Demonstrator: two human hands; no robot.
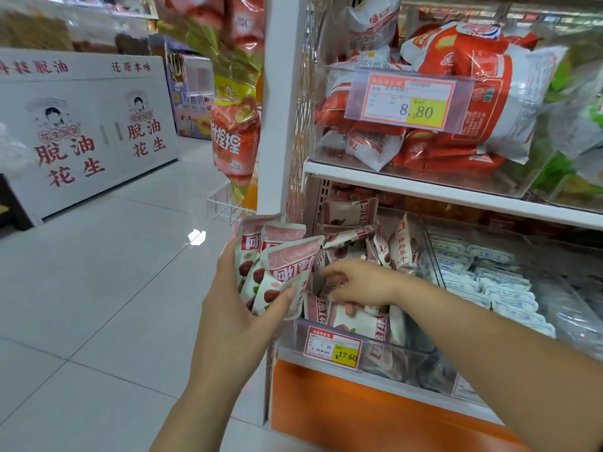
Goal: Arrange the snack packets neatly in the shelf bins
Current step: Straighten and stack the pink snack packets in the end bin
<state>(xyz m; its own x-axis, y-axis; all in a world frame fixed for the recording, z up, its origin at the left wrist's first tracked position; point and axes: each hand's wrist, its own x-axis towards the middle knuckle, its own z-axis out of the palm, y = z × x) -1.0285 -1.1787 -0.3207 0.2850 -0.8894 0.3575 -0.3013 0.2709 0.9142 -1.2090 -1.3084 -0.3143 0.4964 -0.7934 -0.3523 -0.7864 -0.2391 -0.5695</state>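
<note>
My left hand (233, 308) grips a fanned stack of three pink-and-white snack packets (277, 259) just left of the lower shelf bin. That clear bin (385, 349) holds several more of the same packets, some upright at the back (403, 246) and some lying at the front. My right hand (362, 283) reaches into the bin from the right. Its fingers are curled down onto a packet (355, 316) lying there; whether they pinch it is hidden.
A neighbouring clear bin (489, 278) on the right holds white-and-blue packets. The shelf above carries a bin of red-and-white packets (463, 102) with an 8.80 tag. Hanging snack bags (235, 132) dangle left of the white shelf post. White tiled floor spreads to the left.
</note>
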